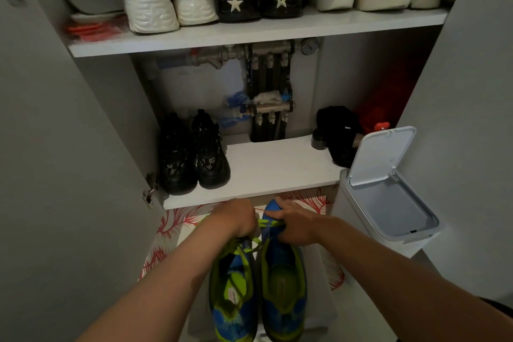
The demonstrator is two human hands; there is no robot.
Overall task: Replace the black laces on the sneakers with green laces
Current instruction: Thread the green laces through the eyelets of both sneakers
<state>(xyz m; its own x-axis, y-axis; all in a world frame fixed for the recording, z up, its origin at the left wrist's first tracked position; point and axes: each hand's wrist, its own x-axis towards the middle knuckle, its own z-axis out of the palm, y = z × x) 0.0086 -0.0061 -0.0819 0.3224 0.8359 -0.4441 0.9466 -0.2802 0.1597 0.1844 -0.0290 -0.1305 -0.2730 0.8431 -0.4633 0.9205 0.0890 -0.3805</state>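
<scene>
Top shelf [249, 36] is packed with white shoes [150, 0] plus a black star pair [238, 3]; a black pair [194, 155] is parked left on the lower shelf [272, 169]. A bin [349, 203] is sat just right, lid [380, 153] flipped up. In front, over a mat [177, 219], two blue sneakers [233, 286] are held side by side. The green laces [263, 222] are gripped in the curled left hand [236, 219], and one sneaker's front is clasped by the right hand [297, 228].

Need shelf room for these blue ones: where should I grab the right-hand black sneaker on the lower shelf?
Probably its collar, from above and the right: the toe faces out, the opening stands high, and its twin crowds the left side.
</scene>
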